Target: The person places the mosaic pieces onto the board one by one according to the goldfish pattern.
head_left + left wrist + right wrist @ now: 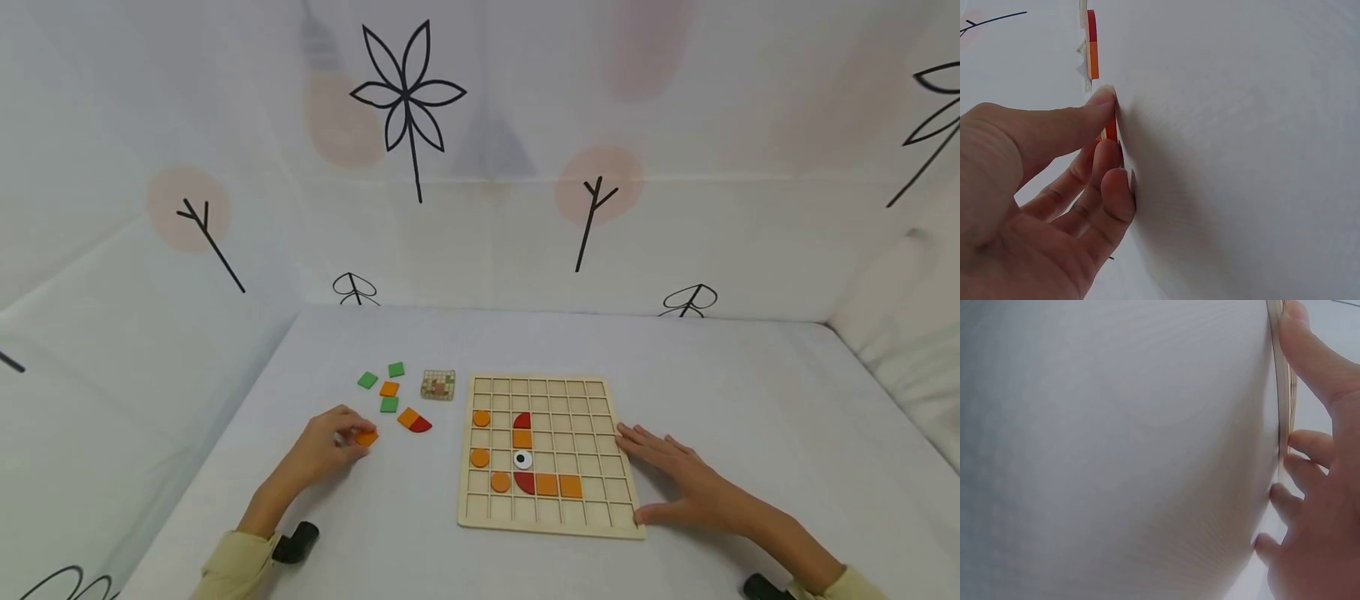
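Presently, head view: left hand, lower left, pinches flat orange tile; right hand, lower right, fingers spread, at pale wooden grid board. Step seems tile pickup; next move probably calls for steady pinch, level lift. White counter, white plant-printed fabric walls. Left wrist view: tile between thumb and fingers. Right wrist view: thumb against board edge.

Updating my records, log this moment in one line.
left hand: pinches orange tile; right hand: touches grid board; grid board: partly filled
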Tool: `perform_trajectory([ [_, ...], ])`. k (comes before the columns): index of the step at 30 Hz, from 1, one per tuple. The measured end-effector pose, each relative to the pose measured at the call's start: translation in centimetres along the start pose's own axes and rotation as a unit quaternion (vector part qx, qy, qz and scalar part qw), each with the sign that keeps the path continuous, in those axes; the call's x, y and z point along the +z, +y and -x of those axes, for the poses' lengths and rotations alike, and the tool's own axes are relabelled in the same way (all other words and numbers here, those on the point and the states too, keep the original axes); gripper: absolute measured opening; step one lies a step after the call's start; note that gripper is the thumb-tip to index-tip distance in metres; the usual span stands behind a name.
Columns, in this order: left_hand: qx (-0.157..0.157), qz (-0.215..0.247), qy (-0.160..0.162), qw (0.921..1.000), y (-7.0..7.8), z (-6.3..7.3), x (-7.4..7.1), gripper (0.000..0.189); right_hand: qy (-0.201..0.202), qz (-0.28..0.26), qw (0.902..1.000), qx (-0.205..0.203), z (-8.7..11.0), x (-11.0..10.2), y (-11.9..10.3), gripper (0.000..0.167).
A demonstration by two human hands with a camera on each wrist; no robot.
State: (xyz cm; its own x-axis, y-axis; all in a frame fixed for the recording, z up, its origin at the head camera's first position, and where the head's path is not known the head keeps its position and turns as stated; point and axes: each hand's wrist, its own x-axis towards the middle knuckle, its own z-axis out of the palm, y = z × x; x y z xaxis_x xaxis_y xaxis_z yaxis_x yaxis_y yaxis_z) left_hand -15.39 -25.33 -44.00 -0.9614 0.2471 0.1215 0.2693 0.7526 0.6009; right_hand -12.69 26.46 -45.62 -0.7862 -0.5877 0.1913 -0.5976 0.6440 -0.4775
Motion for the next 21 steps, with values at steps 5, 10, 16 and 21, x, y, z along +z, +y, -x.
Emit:
perform_trajectory([
  [5,0.007,0.001,-0.020,0.9998,-0.2,-0.3,0.0,0.025,0.001,-0.002,1.0000,-0.001,0.0,0.0,0.0,0.087],
  [10,0.013,0.005,-0.027,0.9995,-0.2,-0.5,0.1,0.022,-0.001,-0.004,1.0000,-0.007,-0.1,0.0,0.1,0.087],
  [16,0.011,0.006,-0.023,0.9997,0.1,-0.7,0.4,0.021,0.001,-0.002,0.9999,-0.013,-0.1,0.1,0.3,0.088],
  [21,0.015,0.009,-0.024,0.9996,0.8,-0.7,0.7,0.020,0.003,0.003,0.9999,-0.017,0.0,0.1,0.3,0.088],
])
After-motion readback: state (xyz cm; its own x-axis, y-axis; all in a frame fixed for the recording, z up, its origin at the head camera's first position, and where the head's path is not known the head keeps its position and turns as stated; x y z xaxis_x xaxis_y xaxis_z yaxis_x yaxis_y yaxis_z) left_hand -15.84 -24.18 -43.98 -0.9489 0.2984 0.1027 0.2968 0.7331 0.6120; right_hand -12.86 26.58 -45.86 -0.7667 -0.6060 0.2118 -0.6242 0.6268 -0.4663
